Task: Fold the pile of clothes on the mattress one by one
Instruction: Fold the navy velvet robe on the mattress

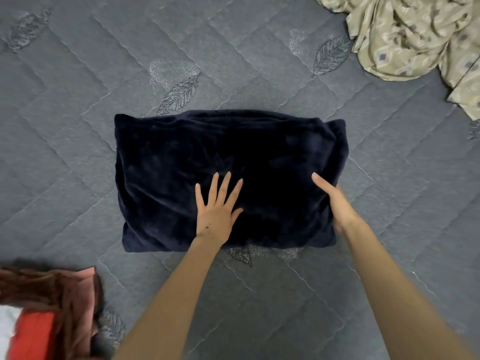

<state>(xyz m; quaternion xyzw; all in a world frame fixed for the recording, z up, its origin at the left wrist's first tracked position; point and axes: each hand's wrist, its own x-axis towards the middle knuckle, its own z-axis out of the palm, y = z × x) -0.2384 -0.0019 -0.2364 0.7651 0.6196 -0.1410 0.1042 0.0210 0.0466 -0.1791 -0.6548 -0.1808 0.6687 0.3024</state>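
The dark blue garment (pixel 207 152) lies in the middle of the mattress (pixel 78 126), already folded into a thick rectangle. The left hand (pixel 217 214) rests flat on it near its near edge, fingers (pixel 224 185) straight and spread, holding nothing. The right hand (pixel 335 203) is at the garment's right edge with the thumb on top; whether its other fingers grip underneath cannot be told. This looks like the last smoothing of this piece. The next move probably calls for setting it aside and taking another piece from the crumpled beige cloth (pixel 415 35) toward the far right corner. Some reddish clothes (pixel 52 307) lie toward the near left corner.
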